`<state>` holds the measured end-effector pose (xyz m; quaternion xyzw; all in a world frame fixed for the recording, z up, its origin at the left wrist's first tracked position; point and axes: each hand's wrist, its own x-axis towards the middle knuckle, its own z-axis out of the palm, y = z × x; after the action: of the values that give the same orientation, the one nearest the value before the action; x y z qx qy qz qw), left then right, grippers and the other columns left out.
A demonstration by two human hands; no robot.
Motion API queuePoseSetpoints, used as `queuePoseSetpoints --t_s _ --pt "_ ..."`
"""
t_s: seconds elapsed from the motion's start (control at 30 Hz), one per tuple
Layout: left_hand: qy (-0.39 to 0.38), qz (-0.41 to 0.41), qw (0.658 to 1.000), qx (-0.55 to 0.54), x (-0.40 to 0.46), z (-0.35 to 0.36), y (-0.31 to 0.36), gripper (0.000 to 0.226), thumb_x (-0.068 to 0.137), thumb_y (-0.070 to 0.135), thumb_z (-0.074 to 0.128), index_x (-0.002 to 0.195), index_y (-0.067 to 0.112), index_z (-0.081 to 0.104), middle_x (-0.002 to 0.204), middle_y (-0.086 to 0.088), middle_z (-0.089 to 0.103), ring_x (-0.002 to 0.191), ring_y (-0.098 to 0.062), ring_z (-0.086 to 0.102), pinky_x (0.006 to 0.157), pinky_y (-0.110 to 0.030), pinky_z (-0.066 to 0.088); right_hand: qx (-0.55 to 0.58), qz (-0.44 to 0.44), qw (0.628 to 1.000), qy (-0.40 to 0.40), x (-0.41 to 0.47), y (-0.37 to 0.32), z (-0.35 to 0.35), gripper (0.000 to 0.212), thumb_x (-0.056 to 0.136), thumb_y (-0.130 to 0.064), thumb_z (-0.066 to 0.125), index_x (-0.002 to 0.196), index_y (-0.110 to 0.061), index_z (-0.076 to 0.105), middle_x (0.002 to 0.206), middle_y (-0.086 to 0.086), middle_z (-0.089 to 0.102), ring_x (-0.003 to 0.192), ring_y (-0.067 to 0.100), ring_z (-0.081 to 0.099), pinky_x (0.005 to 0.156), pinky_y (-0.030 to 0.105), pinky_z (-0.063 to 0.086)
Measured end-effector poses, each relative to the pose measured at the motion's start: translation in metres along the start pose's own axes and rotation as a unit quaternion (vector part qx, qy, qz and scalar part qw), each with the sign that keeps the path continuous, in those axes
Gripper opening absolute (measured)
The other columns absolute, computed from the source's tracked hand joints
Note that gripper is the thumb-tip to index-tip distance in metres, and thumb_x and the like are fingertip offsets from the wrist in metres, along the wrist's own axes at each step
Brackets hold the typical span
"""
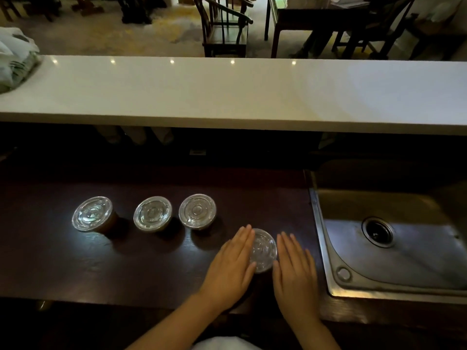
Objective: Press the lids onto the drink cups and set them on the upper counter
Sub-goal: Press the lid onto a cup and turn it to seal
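Three drink cups with clear lids stand in a row on the dark lower counter: a left cup [92, 213], a middle cup [153, 212] and a right cup [197, 211]. A further lidded cup [263, 250] stands nearer to me, right of the row. My left hand [233, 263] lies flat against its left side, fingers straight and together. On the cup's right side is my right hand [294, 270], also flat. Both hands flank the cup without closing around it. The white upper counter [227, 92] runs across the view above.
A steel sink [394, 238] with a round drain is set into the lower counter at the right. A bundle of plastic bags [15, 61] rests on the upper counter's far left end. Wooden chairs and a table stand beyond the counter.
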<state>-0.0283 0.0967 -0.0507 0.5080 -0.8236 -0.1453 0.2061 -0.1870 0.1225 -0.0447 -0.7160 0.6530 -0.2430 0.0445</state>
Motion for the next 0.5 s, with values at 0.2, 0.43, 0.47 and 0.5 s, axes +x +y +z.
queuePoseSetpoints --t_s 0.2,0.43,0.47,0.5 --pt "-0.008 -0.004 0.999 0.038 -0.004 0.008 0.002 0.060 0.091 0.032 0.034 0.143 0.007 0.018 0.152 -0.008 0.022 0.141 -0.018 0.016 0.112 -0.037 0.023 0.012 -0.028 0.995 -0.094 0.002 0.005 0.024 0.052 0.094 -0.029 0.026 0.143 -0.011 0.023 0.150 0.003 0.025 0.141 0.010 0.009 0.112 0.032 0.007" --pt "-0.007 -0.015 0.999 0.039 -0.004 0.012 0.001 0.058 0.093 0.033 0.032 0.143 0.008 0.017 0.151 -0.008 0.022 0.141 -0.017 0.014 0.112 -0.035 0.021 -0.005 -0.019 0.994 -0.110 0.003 0.003 0.025 0.056 0.097 -0.037 0.001 0.145 -0.012 0.017 0.151 0.004 0.024 0.141 0.012 0.012 0.111 0.043 0.010" --pt "-0.012 -0.013 0.999 0.036 -0.005 0.011 0.001 0.058 0.093 0.033 0.031 0.143 0.007 0.017 0.152 -0.008 0.021 0.141 -0.016 0.014 0.113 -0.033 0.020 -0.010 -0.017 0.993 -0.114 0.003 0.002 0.023 0.057 0.097 -0.037 0.001 0.144 -0.012 0.020 0.151 0.004 0.025 0.141 0.013 0.013 0.111 0.044 0.010" --pt "-0.019 -0.014 0.999 0.029 -0.004 0.011 0.001 0.058 0.093 0.033 0.031 0.143 0.007 0.017 0.152 -0.007 0.020 0.141 -0.016 0.013 0.113 -0.033 0.020 -0.015 -0.017 0.993 -0.120 0.003 0.002 0.023 0.057 0.097 -0.036 0.001 0.144 -0.011 0.022 0.151 0.005 0.026 0.141 0.013 0.014 0.111 0.045 0.010"
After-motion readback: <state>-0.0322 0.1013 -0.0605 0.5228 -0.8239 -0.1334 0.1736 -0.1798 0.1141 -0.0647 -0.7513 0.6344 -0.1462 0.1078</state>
